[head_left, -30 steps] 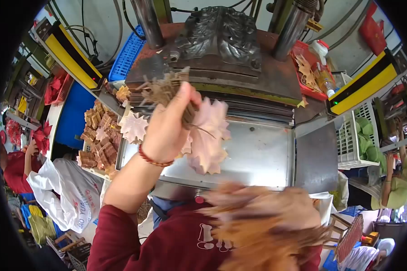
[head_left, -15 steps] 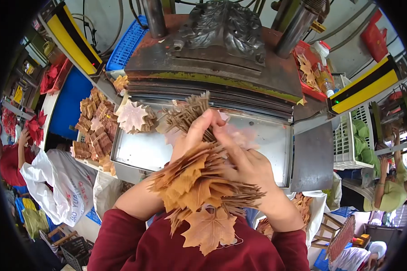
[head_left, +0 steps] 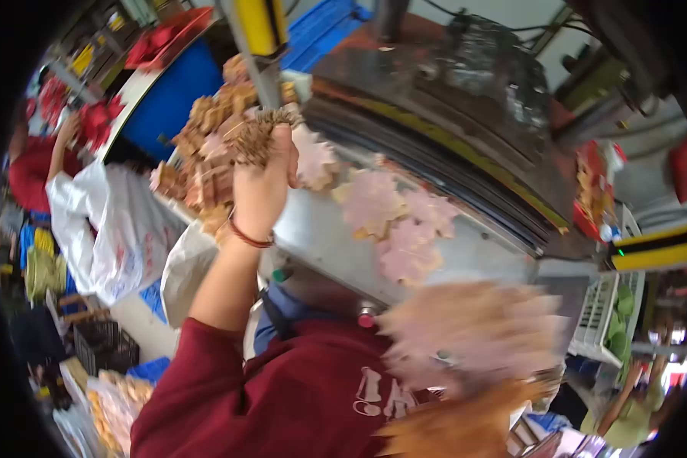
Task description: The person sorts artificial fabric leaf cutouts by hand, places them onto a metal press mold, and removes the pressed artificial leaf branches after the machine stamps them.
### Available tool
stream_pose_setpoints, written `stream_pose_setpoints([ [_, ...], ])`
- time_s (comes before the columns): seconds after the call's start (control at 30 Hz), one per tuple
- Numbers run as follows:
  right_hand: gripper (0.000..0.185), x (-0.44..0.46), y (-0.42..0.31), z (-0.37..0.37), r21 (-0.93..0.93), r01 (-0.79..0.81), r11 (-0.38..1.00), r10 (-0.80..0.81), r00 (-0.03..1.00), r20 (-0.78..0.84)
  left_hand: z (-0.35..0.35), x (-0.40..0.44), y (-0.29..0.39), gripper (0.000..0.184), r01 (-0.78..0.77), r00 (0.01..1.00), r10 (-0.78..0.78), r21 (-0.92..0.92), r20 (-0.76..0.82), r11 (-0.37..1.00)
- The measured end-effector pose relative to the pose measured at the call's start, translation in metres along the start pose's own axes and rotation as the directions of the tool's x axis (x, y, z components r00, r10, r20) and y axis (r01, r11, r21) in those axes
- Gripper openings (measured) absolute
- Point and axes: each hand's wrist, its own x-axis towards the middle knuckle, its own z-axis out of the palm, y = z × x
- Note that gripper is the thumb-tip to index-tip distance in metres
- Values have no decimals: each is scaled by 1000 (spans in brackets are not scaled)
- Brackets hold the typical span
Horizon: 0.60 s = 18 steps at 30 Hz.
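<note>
White sack sat far left, leaf pile just beside it. Left hand was next to the pile, grip closed around a brown stem bundle, stem ends up. Right of that: metal tray with pink leaves lying on it, overlapping. Blurred leaf stack, pinkish over orange-brown, was at the tray's near right. Right hand didn't show there; couldn't tell its grip. Far right: white crate holding green pieces.
</note>
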Motion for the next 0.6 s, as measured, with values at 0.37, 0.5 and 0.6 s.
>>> stream_pose_setpoints([
  [0.37,45,-6,11,-12,-165,-191,968,191,981,-13,-228,-79,-71,57,352,333,-911,864,243,359],
  [0.5,49,2,7,-12,-198,-227,953,233,973,4,-228,-100,-102,42,-263,711,-654,960,258,93],
  [0.6,53,15,-2,-11,-224,-293,929,306,952,23,-164,-41,-34,34,30,699,-606,831,380,555],
])
